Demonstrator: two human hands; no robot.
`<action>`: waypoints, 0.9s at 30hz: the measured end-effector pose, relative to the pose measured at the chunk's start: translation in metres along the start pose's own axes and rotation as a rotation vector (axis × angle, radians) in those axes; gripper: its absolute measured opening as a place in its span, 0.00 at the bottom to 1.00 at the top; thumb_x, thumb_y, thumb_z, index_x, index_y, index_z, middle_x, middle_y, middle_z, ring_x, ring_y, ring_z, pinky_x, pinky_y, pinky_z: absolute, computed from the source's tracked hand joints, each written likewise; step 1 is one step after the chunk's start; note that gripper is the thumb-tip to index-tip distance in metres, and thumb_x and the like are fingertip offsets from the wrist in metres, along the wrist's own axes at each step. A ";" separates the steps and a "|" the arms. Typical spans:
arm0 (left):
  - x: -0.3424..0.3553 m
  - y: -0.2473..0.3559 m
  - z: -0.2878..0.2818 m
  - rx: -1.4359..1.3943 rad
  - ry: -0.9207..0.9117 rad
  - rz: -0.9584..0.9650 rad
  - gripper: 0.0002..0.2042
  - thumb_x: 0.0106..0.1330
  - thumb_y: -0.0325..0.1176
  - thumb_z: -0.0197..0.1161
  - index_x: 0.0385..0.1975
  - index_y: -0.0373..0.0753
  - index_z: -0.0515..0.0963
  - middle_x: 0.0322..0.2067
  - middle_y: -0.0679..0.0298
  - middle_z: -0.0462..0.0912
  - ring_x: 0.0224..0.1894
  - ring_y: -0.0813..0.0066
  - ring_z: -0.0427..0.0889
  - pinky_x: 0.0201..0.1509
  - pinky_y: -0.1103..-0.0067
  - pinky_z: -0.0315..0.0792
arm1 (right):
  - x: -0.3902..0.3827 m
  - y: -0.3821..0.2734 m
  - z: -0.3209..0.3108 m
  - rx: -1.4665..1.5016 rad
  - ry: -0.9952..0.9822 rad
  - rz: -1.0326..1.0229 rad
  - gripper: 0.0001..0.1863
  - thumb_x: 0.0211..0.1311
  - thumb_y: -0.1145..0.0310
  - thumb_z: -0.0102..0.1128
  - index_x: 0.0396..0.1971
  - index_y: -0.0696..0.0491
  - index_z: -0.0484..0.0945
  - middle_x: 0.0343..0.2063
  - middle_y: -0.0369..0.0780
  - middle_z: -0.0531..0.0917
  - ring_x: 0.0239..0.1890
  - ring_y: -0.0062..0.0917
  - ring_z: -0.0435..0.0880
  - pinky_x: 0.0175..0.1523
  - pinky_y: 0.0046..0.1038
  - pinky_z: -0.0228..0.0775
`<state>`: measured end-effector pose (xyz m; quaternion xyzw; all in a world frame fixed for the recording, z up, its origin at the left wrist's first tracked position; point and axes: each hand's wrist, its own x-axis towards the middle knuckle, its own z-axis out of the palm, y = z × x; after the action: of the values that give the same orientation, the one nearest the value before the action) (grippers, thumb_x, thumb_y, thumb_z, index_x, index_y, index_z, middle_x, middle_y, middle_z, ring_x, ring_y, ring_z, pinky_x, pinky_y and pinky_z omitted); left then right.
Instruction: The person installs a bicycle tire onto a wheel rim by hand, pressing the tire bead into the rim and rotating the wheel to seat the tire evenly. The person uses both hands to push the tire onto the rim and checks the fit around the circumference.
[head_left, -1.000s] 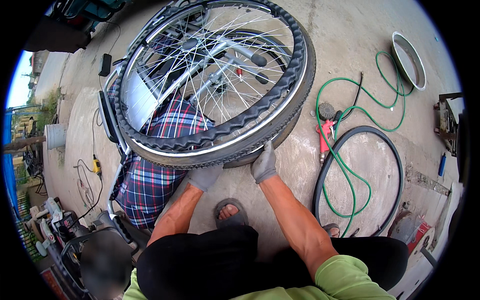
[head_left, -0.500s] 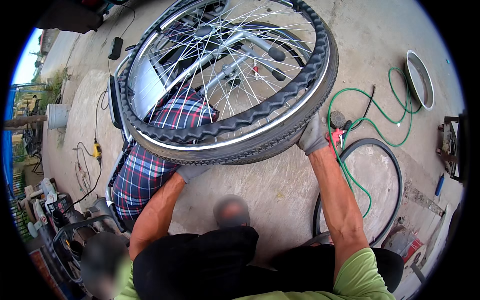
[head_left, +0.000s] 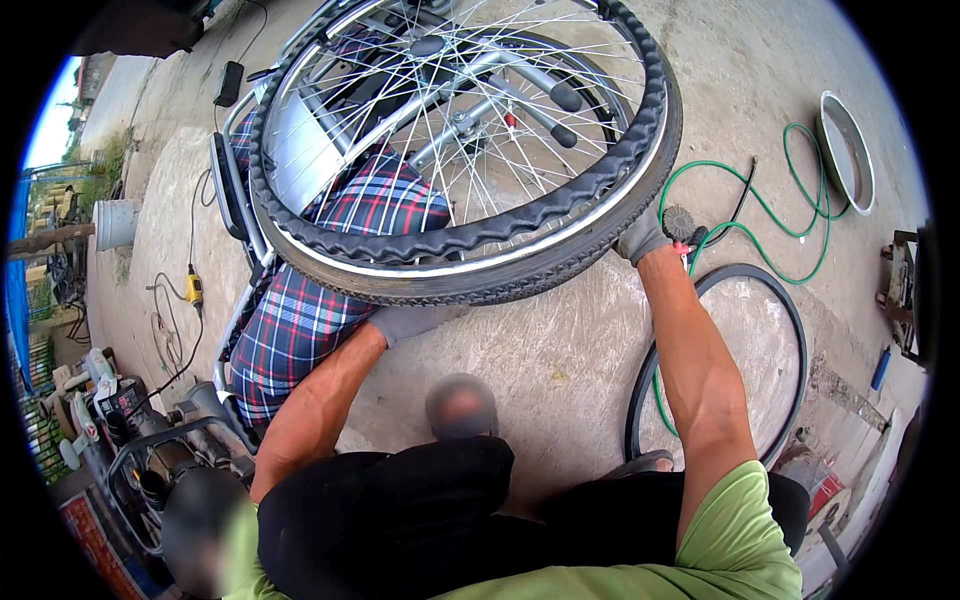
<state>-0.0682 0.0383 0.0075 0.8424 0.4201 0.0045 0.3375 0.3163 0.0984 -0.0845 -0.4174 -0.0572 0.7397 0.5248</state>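
Concrete floor (head_left: pixel 560 370) spreads around the wheel (head_left: pixel 470 268), which is tilted above it and belongs to a chair (head_left: pixel 305 150) lying on its side. Nearest the wheel's left lower edge, a plaid cushion (head_left: pixel 310 335) bulges out; to the wheel's right lie a loose tyre (head_left: pixel 799 360) and a green hose (head_left: pixel 703 163), with a basin (head_left: pixel 848 155) farther out.

For handling so broad a ring, the hands seem best set well apart on the outer tread, sharing the weight evenly, fingers clear of the spokes and the cushion free of any pinch. A low, steady hold there should let the wheel turn or tip without wrenching the frame.

Right hand (head_left: pixel 643 237), gloved in grey, sits against the wheel's right near edge; its forearm reaches forward and slightly inward, elbow only a little bent. Left hand (head_left: pixel 415 318), gloved alike, lies low just below the wheel's near edge, beside the cushion, its forearm slanting inward with the elbow out. Since the tread covers part of both hands, I cannot tell how far either grip is closed, or whether the left one bears any load.
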 end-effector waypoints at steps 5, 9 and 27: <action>0.023 0.008 -0.010 -0.125 -0.119 -0.088 0.26 0.56 0.42 0.73 0.51 0.35 0.77 0.42 0.53 0.80 0.44 0.64 0.76 0.53 0.67 0.71 | 0.025 0.030 -0.071 -0.261 0.122 -0.198 0.23 0.72 0.55 0.48 0.56 0.57 0.74 0.53 0.47 0.81 0.54 0.38 0.80 0.58 0.40 0.74; 0.001 0.001 -0.005 -0.114 -0.093 -0.142 0.22 0.59 0.39 0.70 0.50 0.35 0.78 0.44 0.54 0.82 0.44 0.66 0.78 0.53 0.69 0.72 | -0.015 0.032 -0.011 -1.099 0.476 -0.701 0.21 0.55 0.61 0.63 0.43 0.61 0.79 0.37 0.51 0.84 0.46 0.46 0.81 0.49 0.43 0.73; 0.014 -0.039 -0.004 0.212 0.251 -0.074 0.20 0.63 0.43 0.65 0.51 0.38 0.76 0.47 0.54 0.81 0.48 0.63 0.80 0.53 0.68 0.72 | -0.113 0.073 0.145 -1.873 -0.341 -0.660 0.30 0.40 0.53 0.71 0.47 0.51 0.82 0.49 0.46 0.82 0.56 0.42 0.77 0.62 0.43 0.66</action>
<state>-0.0883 0.0667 -0.0158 0.8500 0.4877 0.0532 0.1917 0.1760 0.0245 0.0339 -0.5138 -0.8024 0.2644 0.1490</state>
